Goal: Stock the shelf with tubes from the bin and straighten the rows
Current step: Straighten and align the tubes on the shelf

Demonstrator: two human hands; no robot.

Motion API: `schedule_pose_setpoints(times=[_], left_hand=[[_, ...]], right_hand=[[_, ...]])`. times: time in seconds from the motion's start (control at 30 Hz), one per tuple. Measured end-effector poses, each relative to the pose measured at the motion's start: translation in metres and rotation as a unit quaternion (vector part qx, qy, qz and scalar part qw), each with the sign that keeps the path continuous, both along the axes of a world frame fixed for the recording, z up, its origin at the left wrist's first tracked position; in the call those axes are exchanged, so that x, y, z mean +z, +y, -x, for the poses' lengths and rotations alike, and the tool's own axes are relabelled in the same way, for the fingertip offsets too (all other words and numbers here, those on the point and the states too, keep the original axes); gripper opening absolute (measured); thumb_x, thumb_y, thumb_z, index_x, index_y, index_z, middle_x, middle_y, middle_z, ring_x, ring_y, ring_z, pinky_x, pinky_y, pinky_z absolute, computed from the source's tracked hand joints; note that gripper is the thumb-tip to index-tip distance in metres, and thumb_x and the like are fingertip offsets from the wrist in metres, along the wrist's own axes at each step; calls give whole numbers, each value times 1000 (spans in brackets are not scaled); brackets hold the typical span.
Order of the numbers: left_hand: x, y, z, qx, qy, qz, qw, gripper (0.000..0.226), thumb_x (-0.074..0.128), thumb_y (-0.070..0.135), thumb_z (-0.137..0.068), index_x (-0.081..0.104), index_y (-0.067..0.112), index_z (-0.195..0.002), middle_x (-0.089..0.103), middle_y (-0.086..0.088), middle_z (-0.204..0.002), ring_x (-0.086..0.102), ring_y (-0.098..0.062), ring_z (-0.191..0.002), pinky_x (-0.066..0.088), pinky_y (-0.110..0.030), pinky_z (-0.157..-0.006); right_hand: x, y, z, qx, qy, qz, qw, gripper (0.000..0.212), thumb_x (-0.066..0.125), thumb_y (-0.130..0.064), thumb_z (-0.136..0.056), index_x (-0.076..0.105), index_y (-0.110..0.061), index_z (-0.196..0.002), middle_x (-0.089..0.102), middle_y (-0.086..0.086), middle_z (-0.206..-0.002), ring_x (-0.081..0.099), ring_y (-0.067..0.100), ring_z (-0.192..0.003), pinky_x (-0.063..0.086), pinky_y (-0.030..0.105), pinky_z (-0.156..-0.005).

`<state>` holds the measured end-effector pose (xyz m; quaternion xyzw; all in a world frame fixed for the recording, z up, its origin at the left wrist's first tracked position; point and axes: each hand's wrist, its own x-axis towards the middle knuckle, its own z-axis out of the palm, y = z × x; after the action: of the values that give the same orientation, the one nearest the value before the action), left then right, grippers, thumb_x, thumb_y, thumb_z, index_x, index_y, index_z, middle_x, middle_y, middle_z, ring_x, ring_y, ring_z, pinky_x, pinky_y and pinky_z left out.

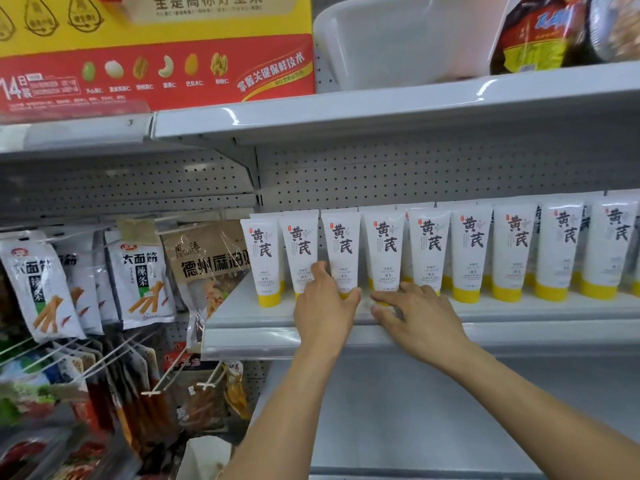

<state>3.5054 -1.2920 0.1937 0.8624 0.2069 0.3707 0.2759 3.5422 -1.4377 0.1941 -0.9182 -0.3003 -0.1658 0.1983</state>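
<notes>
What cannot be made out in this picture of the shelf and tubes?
Head view:
- Bin: not in frame.
- Caps of the third tube and fourth tube: mostly covered by the left hand and right hand.
- Rear tubes: hidden by the front row.
- Small print: too small.
- Row's right end: cut by the edge.

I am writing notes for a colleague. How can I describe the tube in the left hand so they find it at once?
Find the shelf with a row of white, yellow-capped tubes. It is the third tube from the row's left end. Only this one has the left hand curled round its base.
</notes>
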Motion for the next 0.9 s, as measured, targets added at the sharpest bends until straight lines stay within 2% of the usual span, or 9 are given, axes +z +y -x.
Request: schedule_pose_setpoints(times=[0.17,0.33,0.9], left_hand=[[2,-5,-6,42,0,10,999,60,66,36,-84,36,21,-134,67,-3,-113,61,-28,-108,47,-39,-84],[0,-5,-9,55,-14,10,998,59,68,37,-82,40,21,-131,68,-2,-109,63,-27,-103,51,-40,-83],[-2,0,-9,14,-32,0,999,50,69,32,-82,49,18,-126,69,-2,-110,65,-24,-100,52,-41,-85]], right_hand=[[1,-2,-7,18,3,4,1000,38,40,-46,-96,51,-45,-133,53,-2,-133,42,24,-124,33,36,-98],[0,-4,-14,38,10,3,999,40,39,-41,-97,49,-45,-135,53,0,-131,41,25,-124,32,36,-98],[-1,-6,-12,37,2,15,999,41,36,-45,-98,45,-45,-138,51,-2,-136,39,24,-126,30,37,-99]])
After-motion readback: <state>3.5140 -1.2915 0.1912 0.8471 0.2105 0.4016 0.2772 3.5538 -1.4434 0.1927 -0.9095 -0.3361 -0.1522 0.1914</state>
